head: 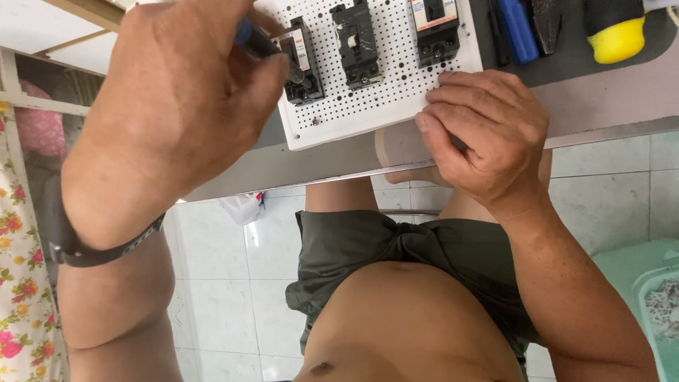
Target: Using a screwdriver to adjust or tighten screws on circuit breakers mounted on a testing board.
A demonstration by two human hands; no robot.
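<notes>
Our left hand (177, 106) has its fingers closed round a blue-handled screwdriver (258, 42), whose tip meets the leftmost of three black circuit breakers (304, 60) on the white perforated board (368, 106). Our right hand (481, 141) presses curled fingers on the board's near corner at the table (608, 99) edge, gripping nothing. More tools (520, 28) lie beyond.

Home workbench: tiled floor (226, 283), floral curtain (18, 283), perforated board (375, 99) with circuit breakers (357, 42), hand tools (520, 28).
</notes>
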